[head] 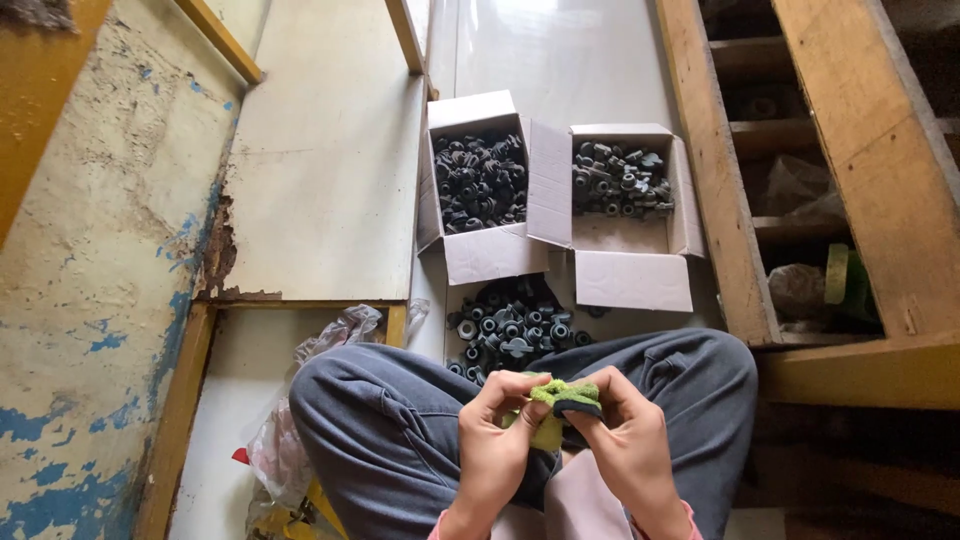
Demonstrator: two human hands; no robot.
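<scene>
At six o'clock, over my lap, I see my left hand (pixel 497 432) and right hand (pixel 622 437) pinching a soft green cloth (pixel 558 402) around a small dark part (pixel 578 407), probably light, best gripped at its rim.

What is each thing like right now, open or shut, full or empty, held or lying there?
Left box: open, flaps out, nearly full of dark rubber parts.
Right box: open, only the far half holds parts.
Pile of parts: loose on the floor, in front of the knees.
Green cloth: held up between both hands, wrapped around a dark part.
Left hand: pinching the cloth.
Right hand: gripping the cloth.
Plastic bag: crumpled, lying on the floor.
</scene>
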